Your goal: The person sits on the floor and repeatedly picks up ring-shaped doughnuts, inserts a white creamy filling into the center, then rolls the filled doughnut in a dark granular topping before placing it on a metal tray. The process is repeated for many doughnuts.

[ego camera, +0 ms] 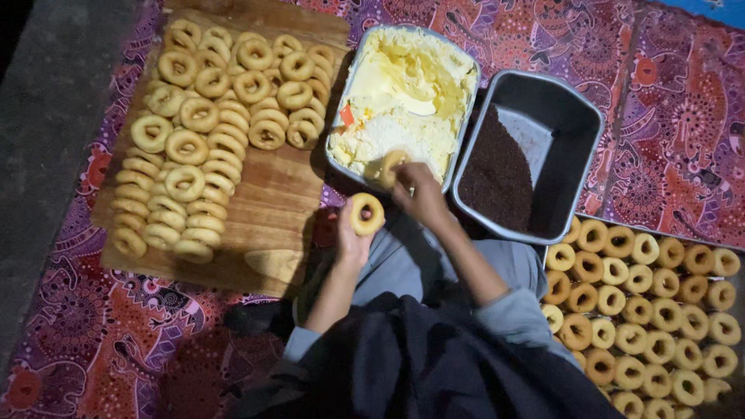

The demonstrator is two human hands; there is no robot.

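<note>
My left hand (pixel 351 240) holds a plain golden ring doughnut (pixel 366 213) upright in front of me, above my lap. My right hand (pixel 419 192) grips a second doughnut (pixel 390 167) and presses it into the pale yellow cream at the near edge of a metal tray (pixel 459 124). To the right of the cream tray stands a grey metal pan (pixel 570 124) with dark chocolate sprinkles (pixel 497 174) heaped along its left side.
A wooden board (pixel 268 209) at the left carries several rows of plain doughnuts (pixel 202 116). Another batch of doughnuts (pixel 652 310) lies in a tray at the lower right. A patterned purple cloth (pixel 683 116) covers the floor; bare grey floor (pixel 46 116) runs along the left.
</note>
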